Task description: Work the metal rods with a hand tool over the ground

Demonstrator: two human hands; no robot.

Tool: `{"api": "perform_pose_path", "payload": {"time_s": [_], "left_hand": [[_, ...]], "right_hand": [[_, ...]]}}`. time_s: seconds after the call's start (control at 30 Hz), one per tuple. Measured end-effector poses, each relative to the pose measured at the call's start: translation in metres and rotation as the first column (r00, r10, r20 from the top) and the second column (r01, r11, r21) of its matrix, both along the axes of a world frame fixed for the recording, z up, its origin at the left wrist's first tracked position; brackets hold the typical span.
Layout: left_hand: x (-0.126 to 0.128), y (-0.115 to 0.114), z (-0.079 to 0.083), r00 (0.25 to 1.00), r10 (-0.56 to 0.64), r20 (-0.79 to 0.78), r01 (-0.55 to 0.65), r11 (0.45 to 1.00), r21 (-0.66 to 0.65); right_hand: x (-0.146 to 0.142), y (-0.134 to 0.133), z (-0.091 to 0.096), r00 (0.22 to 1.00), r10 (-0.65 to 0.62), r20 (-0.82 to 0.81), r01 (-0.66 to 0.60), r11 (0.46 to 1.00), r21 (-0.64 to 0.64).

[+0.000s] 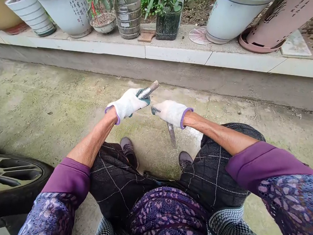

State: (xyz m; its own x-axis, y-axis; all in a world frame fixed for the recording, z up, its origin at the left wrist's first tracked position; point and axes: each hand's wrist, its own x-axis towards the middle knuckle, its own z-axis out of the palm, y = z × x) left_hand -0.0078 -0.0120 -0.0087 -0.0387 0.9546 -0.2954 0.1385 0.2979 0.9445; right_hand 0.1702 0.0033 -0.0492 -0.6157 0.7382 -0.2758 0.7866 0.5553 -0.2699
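Observation:
My left hand [131,102], in a white knitted glove with a dark coated palm, is closed around a wooden stick [155,85]. Shiny silvery wire [144,93] is wound around the stick just above my fingers. My right hand [169,112], gloved the same way, is closed with its fingertips close to the left hand. What it grips, if anything, is hidden. Below its wrist shows a narrow grey-brown strip [172,135] with a pointed lower end. Whether that strip is held or lies on the ground, I cannot tell.
Potted plants stand along a white-tiled ledge [176,55] in front, among them a white pot [232,19] and a pink pot [281,26]. A car wheel [4,176] is close at lower left. My shoes [128,150] are on the concrete ground [63,105].

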Motion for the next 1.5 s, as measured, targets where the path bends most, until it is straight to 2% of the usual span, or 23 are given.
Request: {"api": "perform_pose_path", "payload": {"time_s": [0.07,0.13,0.27,0.4,0.47,0.53,0.63,0.73,0.83,0.93,1.1,1.23,1.37,1.43,1.5], "left_hand": [[-0.004,0.003,0.002,0.960,-0.155,-0.233,0.166,0.986,0.030],[-0.006,0.006,0.003,0.902,-0.213,-0.375,0.246,0.968,0.041],[-0.004,0.015,-0.004,0.822,-0.192,-0.535,0.260,0.964,0.053],[0.005,0.027,-0.021,0.688,-0.167,-0.706,0.322,0.943,0.091],[0.008,0.031,-0.029,0.672,-0.158,-0.724,0.320,0.943,0.092],[0.010,0.032,-0.031,0.754,-0.158,-0.637,0.261,0.963,0.071],[0.010,0.030,-0.022,0.925,-0.162,-0.343,0.186,0.982,0.039],[0.007,0.027,-0.007,0.986,-0.156,-0.053,0.158,0.987,0.035],[0.003,0.028,0.000,0.980,-0.143,0.141,0.140,0.990,0.029],[0.000,0.032,-0.002,0.961,-0.113,0.251,0.108,0.994,0.034],[0.009,0.037,-0.011,0.926,0.044,0.376,-0.032,0.999,-0.037],[0.030,0.042,-0.018,0.826,0.158,0.540,-0.172,0.985,-0.026],[0.046,0.051,-0.022,0.690,0.256,0.677,-0.331,0.943,-0.019],[0.052,0.055,-0.023,0.693,0.274,0.667,-0.362,0.932,-0.007],[0.057,0.056,-0.022,0.748,0.263,0.609,-0.321,0.947,-0.014]], "right_hand": [[0.005,-0.005,0.005,0.999,-0.010,0.041,0.009,1.000,0.025],[0.010,-0.010,0.011,0.999,-0.015,0.050,0.012,0.998,0.054],[0.019,-0.017,0.025,1.000,0.004,0.030,-0.007,0.995,0.100],[0.022,-0.015,0.029,0.999,0.018,0.042,-0.024,0.988,0.153],[0.025,-0.010,0.029,1.000,0.006,0.011,-0.007,0.982,0.188],[0.028,-0.004,0.029,1.000,-0.025,-0.014,0.027,0.978,0.208],[0.031,0.003,0.030,0.998,-0.067,-0.003,0.067,0.978,0.200],[0.033,0.007,0.028,0.995,-0.100,0.005,0.097,0.978,0.183],[0.035,0.011,0.022,0.991,-0.129,-0.023,0.131,0.976,0.173],[0.037,0.015,0.017,0.989,-0.130,-0.068,0.140,0.975,0.173],[0.028,0.016,0.022,0.973,-0.150,-0.175,0.190,0.951,0.244],[0.010,0.011,0.026,0.924,-0.180,-0.336,0.262,0.941,0.216],[-0.003,0.011,0.017,0.916,-0.193,-0.353,0.268,0.947,0.176],[-0.006,0.014,0.012,0.928,-0.198,-0.317,0.260,0.952,0.165],[-0.005,0.019,0.011,0.925,-0.234,-0.298,0.294,0.940,0.176]]}}
